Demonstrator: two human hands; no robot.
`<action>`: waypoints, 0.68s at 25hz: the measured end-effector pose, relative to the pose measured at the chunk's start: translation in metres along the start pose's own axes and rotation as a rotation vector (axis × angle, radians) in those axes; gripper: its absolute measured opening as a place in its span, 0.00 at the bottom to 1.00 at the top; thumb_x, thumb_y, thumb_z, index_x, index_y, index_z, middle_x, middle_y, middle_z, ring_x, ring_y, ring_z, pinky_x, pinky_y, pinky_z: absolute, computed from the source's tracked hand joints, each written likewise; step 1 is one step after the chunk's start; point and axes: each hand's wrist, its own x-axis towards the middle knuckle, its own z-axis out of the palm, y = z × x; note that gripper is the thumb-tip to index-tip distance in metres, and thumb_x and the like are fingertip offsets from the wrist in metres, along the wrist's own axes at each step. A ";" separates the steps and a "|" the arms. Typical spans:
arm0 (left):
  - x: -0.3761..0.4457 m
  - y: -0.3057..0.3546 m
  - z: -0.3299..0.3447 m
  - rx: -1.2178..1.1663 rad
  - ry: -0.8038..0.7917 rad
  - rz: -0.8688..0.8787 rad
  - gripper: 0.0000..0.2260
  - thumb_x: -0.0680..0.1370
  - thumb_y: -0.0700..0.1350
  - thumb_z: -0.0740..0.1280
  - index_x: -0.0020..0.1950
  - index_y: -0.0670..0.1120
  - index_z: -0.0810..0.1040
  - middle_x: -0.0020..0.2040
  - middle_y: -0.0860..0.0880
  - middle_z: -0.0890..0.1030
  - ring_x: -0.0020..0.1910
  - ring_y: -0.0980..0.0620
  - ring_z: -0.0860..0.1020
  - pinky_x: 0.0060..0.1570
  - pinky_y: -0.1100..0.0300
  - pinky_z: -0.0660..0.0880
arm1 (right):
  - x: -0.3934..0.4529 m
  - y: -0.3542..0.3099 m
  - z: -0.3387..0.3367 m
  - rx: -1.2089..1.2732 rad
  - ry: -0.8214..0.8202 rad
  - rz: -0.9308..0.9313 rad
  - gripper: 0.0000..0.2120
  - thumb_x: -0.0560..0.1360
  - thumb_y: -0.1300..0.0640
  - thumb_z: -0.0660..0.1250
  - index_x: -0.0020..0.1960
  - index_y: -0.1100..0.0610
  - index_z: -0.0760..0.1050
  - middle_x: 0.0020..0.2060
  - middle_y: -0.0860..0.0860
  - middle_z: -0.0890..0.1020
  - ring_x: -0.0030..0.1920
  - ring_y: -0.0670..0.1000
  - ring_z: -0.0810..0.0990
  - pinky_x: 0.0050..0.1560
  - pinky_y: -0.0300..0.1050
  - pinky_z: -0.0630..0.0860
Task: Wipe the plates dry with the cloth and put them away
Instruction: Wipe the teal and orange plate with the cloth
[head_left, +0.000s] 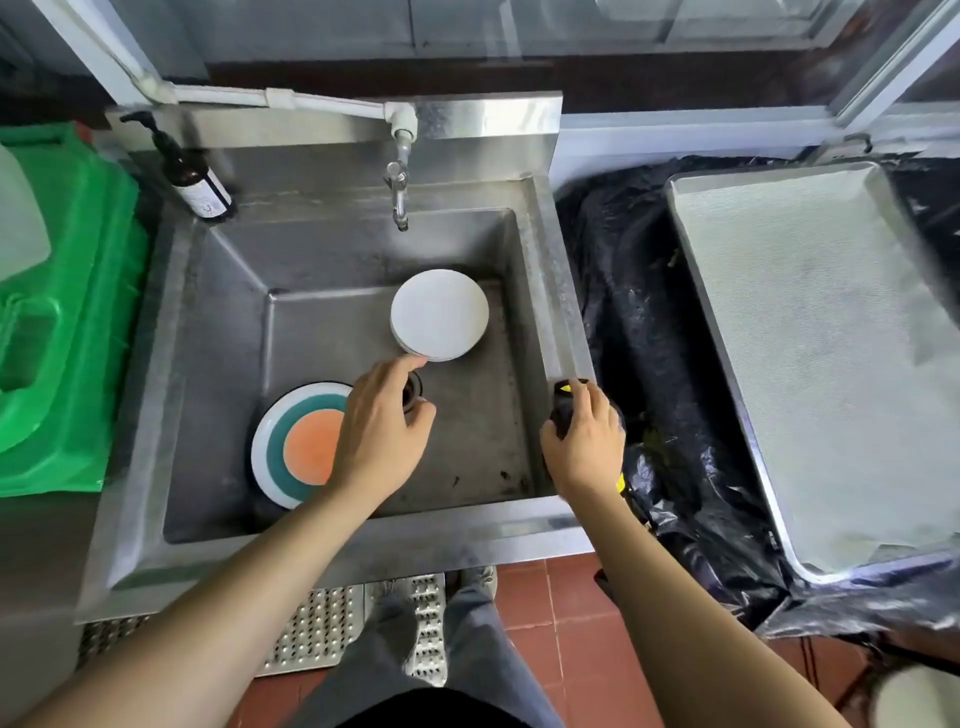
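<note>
1. A person's left hand (382, 423) reaches into a steel sink (218, 332), fingers loosely spread and holding nothing, the forefinger stretched toward the near rim of a stack of white plates (439, 315).
2. The right hand (584, 441) is curled around a dark cloth (563, 402) with yellow marks, bunched at the sink's right edge.
3. The white stack sits on the sink floor below the tap (399, 197); a second plate (298, 447), ringed white and teal around an orange centre, lies flat at the front left, partly under the left wrist.
4. The plates look stiff, breakable and probably wet and slick; a grip across the rim, thumb on top and fingers beneath, seems safest, taking 1 at a time.
5. The cloth appears soft and will likely fold around a rim.
6. To the right, a metal tray (810, 353) rests on a surface covered in black plastic (649, 322), a likely place for dried plates.
</note>
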 end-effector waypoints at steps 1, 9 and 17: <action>0.000 0.000 0.002 -0.001 -0.002 -0.006 0.19 0.77 0.37 0.67 0.68 0.45 0.76 0.63 0.48 0.79 0.63 0.46 0.74 0.63 0.54 0.70 | -0.001 0.005 0.001 -0.023 -0.047 0.029 0.32 0.76 0.54 0.69 0.78 0.56 0.65 0.77 0.55 0.66 0.75 0.60 0.66 0.73 0.54 0.62; -0.009 0.009 0.015 0.057 -0.004 -0.024 0.19 0.76 0.36 0.67 0.68 0.44 0.76 0.64 0.47 0.79 0.63 0.46 0.75 0.62 0.54 0.71 | -0.012 0.037 0.016 -0.110 -0.224 0.115 0.39 0.78 0.47 0.67 0.83 0.45 0.51 0.83 0.52 0.49 0.83 0.55 0.49 0.80 0.62 0.46; -0.016 0.009 0.021 0.085 0.026 -0.048 0.19 0.75 0.35 0.68 0.66 0.43 0.76 0.63 0.47 0.79 0.61 0.48 0.75 0.58 0.61 0.67 | -0.013 0.041 0.017 -0.113 -0.194 0.044 0.37 0.79 0.60 0.66 0.83 0.51 0.55 0.82 0.59 0.51 0.82 0.59 0.51 0.79 0.59 0.52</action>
